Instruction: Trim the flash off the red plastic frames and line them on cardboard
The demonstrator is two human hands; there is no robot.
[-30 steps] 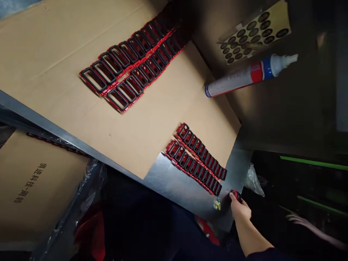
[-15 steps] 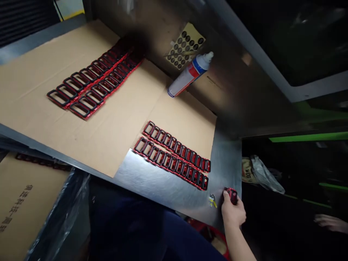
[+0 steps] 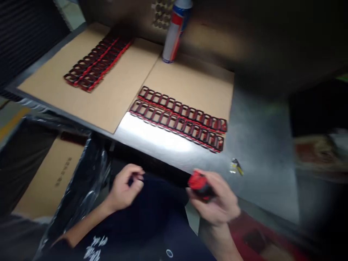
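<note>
My right hand is closed around a small red-and-black piece, in front of the table edge. Blur hides its detail, and I cannot tell whether it is one frame or several stacked. My left hand hovers in front of my body, fingers loosely curled, with a gap to the thumb and nothing visible in it. Beyond my hands lie two overlapping rows of red-and-black rectangular frames, partly on cardboard, partly on bare metal. Two more rows of such frames extend toward the back left.
A spray can stands on the cardboard near the back panel, beside a sheet of dark round stickers. A small yellow-and-black tool rests on the metal tabletop. An open plastic-lined carton stands at lower left.
My right hand has moved from the table's right end toward my body with the red-and-black piece. My left hand has come into view. The camera has turned, shifting the whole scene.
</note>
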